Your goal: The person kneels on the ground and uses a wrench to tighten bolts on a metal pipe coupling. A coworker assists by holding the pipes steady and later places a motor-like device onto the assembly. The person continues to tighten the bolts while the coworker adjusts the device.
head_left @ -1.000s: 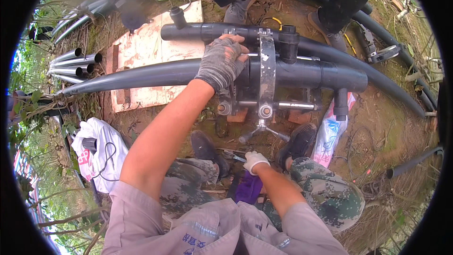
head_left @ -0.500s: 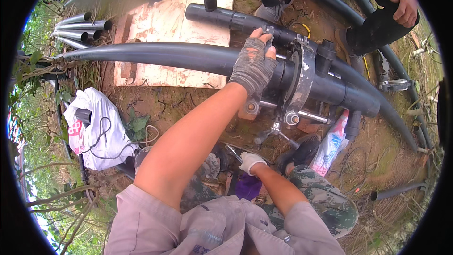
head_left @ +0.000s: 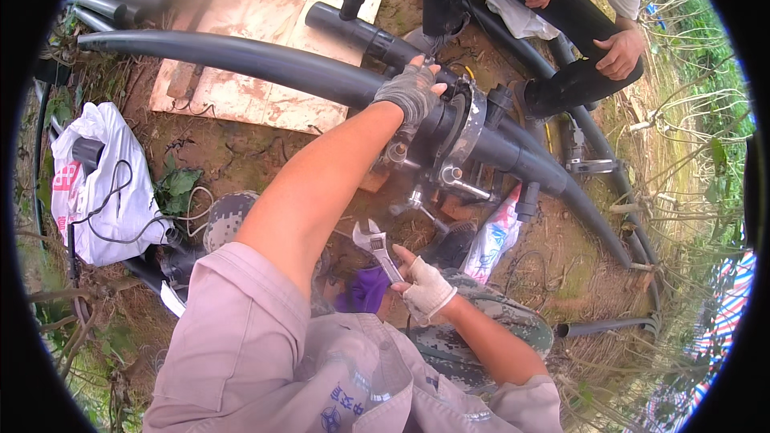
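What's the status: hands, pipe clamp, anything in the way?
Left hand gripping black pipe at metal clamp. Right hand holding adjustable wrench, low, clear of clamp. Another person's hand beyond the pipe.

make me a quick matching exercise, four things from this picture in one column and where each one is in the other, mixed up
Things:
1. left hand
2. adjustable wrench
3. white plastic bag
4. pale board

Places:
A. on the ground under the long black pipe
B. on top of the black pipe, at the metal clamp
C. on the ground at the person's left
D. in the gloved right hand

Pairs: 1-B, 2-D, 3-C, 4-A
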Tool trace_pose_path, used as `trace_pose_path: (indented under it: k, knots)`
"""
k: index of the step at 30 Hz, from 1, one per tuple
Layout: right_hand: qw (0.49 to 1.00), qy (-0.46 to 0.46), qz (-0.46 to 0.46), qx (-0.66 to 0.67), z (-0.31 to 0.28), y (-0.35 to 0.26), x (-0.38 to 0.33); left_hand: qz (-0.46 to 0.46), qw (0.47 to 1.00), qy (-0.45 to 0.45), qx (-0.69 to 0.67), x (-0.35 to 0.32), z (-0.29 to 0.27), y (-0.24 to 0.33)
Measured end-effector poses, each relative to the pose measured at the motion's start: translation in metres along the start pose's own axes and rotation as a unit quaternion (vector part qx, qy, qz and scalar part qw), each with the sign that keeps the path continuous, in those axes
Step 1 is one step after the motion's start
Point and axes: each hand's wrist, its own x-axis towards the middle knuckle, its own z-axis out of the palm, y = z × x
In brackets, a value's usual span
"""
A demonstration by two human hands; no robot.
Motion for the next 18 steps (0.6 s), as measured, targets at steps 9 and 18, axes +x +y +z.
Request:
trace_pose_path:
  k: [9, 18]
  knots:
    - [0.952, 0.205, -0.052, 0.224, 0.039, -0.001, -0.026, 0.04, 0.996, -0.076, -0.033, -0.034, -0.005, -0.015]
    - [0.916, 0.261, -0.059, 0.299, -0.01, -0.083, -0.022, 0.038, 0.997, -0.034, -0.063, -0.024, -0.013, -0.019]
